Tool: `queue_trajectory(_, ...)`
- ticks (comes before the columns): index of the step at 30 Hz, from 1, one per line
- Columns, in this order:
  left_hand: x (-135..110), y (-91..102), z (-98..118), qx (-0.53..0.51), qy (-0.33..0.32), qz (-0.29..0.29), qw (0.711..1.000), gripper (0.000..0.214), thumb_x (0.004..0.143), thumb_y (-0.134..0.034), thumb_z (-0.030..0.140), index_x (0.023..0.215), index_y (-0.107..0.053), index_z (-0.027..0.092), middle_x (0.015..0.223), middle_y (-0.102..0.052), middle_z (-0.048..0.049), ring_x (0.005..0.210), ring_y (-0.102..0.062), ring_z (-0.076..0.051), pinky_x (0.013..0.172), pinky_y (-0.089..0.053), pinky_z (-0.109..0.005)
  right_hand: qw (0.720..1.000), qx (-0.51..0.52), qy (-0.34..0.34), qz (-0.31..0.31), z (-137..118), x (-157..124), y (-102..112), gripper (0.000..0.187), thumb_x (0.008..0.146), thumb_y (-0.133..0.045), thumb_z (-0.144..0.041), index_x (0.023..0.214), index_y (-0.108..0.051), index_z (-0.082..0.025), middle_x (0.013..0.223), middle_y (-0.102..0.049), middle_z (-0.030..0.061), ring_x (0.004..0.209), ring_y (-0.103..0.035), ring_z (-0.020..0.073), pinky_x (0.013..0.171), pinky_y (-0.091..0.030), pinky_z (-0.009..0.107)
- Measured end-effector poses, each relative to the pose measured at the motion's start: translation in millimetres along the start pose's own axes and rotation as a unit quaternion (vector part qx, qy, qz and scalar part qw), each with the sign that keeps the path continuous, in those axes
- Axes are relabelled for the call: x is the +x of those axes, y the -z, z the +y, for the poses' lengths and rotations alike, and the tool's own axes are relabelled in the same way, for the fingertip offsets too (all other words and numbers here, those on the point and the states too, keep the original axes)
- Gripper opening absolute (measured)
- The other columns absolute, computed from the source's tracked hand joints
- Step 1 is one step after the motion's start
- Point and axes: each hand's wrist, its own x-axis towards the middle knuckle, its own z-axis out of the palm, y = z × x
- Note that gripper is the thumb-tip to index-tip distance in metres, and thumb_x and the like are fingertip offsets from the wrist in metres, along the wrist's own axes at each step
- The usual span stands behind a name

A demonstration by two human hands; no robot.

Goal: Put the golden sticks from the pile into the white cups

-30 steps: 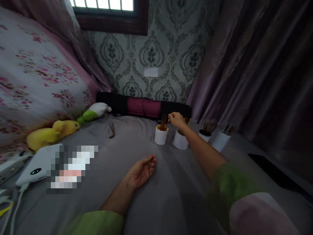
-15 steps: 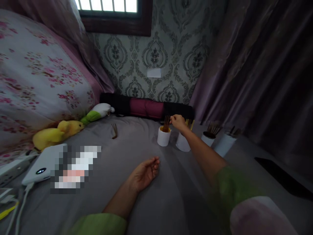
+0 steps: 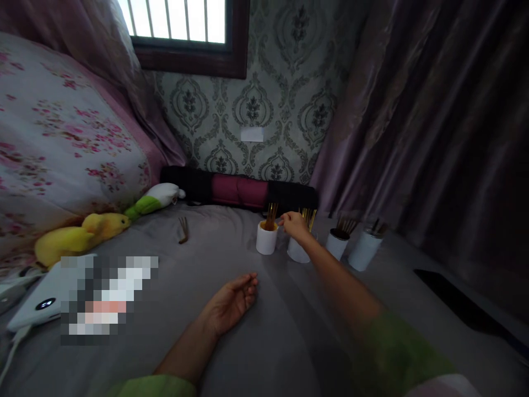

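Note:
My right hand (image 3: 294,225) reaches out to a row of white cups on the grey bedsheet (image 3: 289,331). Its fingertips are pinched together beside the thin brown sticks (image 3: 271,215) that stand in the leftmost cup (image 3: 266,240). I cannot make out whether anything is between them. The hand partly hides a second cup (image 3: 297,252) with yellowish sticks. Two more cups (image 3: 335,244) (image 3: 363,250) with sticks stand to the right. My left hand (image 3: 232,301) lies palm up on the sheet, fingers loosely apart, holding nothing. A few loose sticks (image 3: 183,230) lie on the sheet to the left.
A black and magenta roll (image 3: 239,190) lies along the wall behind the cups. A yellow plush duck (image 3: 78,237) and a white and green plush (image 3: 155,198) lie by the floral pillow (image 3: 61,138). A white power bank (image 3: 35,303) sits at left, a dark flat device (image 3: 458,300) at right.
My right hand has come down a little from the stick tops of the leftmost cup towards its rim. The view has tilted slightly. My left hand has not moved.

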Motion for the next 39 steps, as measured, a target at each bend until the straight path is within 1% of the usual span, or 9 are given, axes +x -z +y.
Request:
queue_trajectory(6,-2,-2.2,0,0.019,-0.004,0.01,1.0,0.01,0.076,-0.049,0.007,0.084,-0.055,0.007,0.069,-0.056,-0.0027,0.051,-0.049,-0.005,0.045,-0.041,-0.017,0.998,0.049,-0.001,0.038,-2,-29,-5,0.031,0.08,-0.035,-0.025,0.081,-0.064,-0.013,0.072,-0.066,0.0058,0.063,-0.059,0.0111,0.059,-0.041,0.02)
queue_trajectory(11,-2,-1.3,0,0.029,-0.011,0.013,0.999,0.012,0.076,-0.048,0.007,0.086,-0.054,0.007,0.069,-0.055,-0.0025,0.05,-0.048,-0.005,0.045,-0.042,-0.017,0.994,0.107,0.002,0.036,-12,-60,-14,0.032,0.079,-0.034,-0.029,0.073,-0.062,-0.014,0.064,-0.064,0.0039,0.059,-0.057,0.0118,0.055,-0.04,0.02)
queue_trajectory(17,-3,-2.3,0,0.021,-0.012,0.014,1.0,0.012,0.077,-0.047,0.007,0.087,-0.054,0.007,0.07,-0.055,-0.003,0.051,-0.048,-0.005,0.045,-0.042,-0.017,0.983,0.181,-0.04,0.002,-19,-88,-40,0.032,0.078,-0.035,-0.03,0.07,-0.06,-0.014,0.056,-0.061,0.0017,0.048,-0.052,0.0101,0.048,-0.037,0.02)
queue_trajectory(22,-4,-3.2,-1,0.02,-0.017,0.001,1.0,0.012,0.078,-0.047,0.007,0.087,-0.054,0.008,0.071,-0.055,-0.0034,0.051,-0.048,-0.004,0.046,-0.042,-0.016,0.98,0.19,-0.058,-0.02,-15,-107,-62,0.034,0.079,-0.035,-0.033,0.067,-0.06,-0.015,0.052,-0.058,0.0004,0.047,-0.051,0.0107,0.046,-0.035,0.02)
queue_trajectory(25,-4,-3.8,-1,0.023,-0.015,0.01,1.0,0.012,0.078,-0.046,0.007,0.086,-0.054,0.009,0.07,-0.056,-0.0033,0.051,-0.049,-0.004,0.045,-0.042,-0.016,0.98,0.191,-0.057,-0.014,-11,-118,-70,0.034,0.079,-0.034,-0.035,0.066,-0.059,-0.016,0.052,-0.058,0.0009,0.049,-0.052,0.0117,0.047,-0.036,0.02)
queue_trajectory(30,-4,-4.7,-1,0.019,-0.012,0.013,1.0,0.012,0.078,-0.046,0.007,0.086,-0.054,0.009,0.07,-0.056,-0.0038,0.051,-0.05,-0.004,0.045,-0.042,-0.015,0.98,0.193,-0.056,0.009,-7,-130,-70,0.032,0.08,-0.034,-0.033,0.067,-0.058,-0.016,0.054,-0.058,0.0012,0.052,-0.052,0.0128,0.049,-0.038,0.021)
queue_trajectory(33,-5,-5.6,-1,0.023,-0.005,0.018,1.0,0.012,0.078,-0.045,0.006,0.086,-0.054,0.008,0.07,-0.057,-0.004,0.051,-0.05,-0.004,0.046,-0.043,-0.015,0.978,0.2,-0.049,0.023,-6,-132,-70,0.031,0.08,-0.034,-0.033,0.067,-0.058,-0.017,0.054,-0.058,0.001,0.054,-0.053,0.0133,0.051,-0.039,0.021)
queue_trajectory(37,-3,-6.8,0,0.043,0.004,0.011,0.999,0.014,0.077,-0.047,0.005,0.087,-0.055,0.008,0.069,-0.058,-0.004,0.051,-0.052,-0.004,0.047,-0.045,-0.015,0.976,0.214,-0.034,0.029,-2,-133,-73,0.031,0.08,-0.034,-0.034,0.068,-0.058,-0.018,0.056,-0.058,0.0007,0.056,-0.054,0.0135,0.053,-0.04,0.021)
queue_trajectory(39,-1,-7.7,2,0.052,0.011,0.022,0.998,0.013,0.076,-0.047,0.003,0.086,-0.055,0.008,0.068,-0.058,-0.0037,0.05,-0.052,-0.004,0.046,-0.045,-0.014,0.974,0.222,-0.037,0.028,-1,-134,-73,0.031,0.08,-0.033,-0.034,0.069,-0.058,-0.018,0.056,-0.058,0.0007,0.056,-0.054,0.0136,0.052,-0.04,0.021)
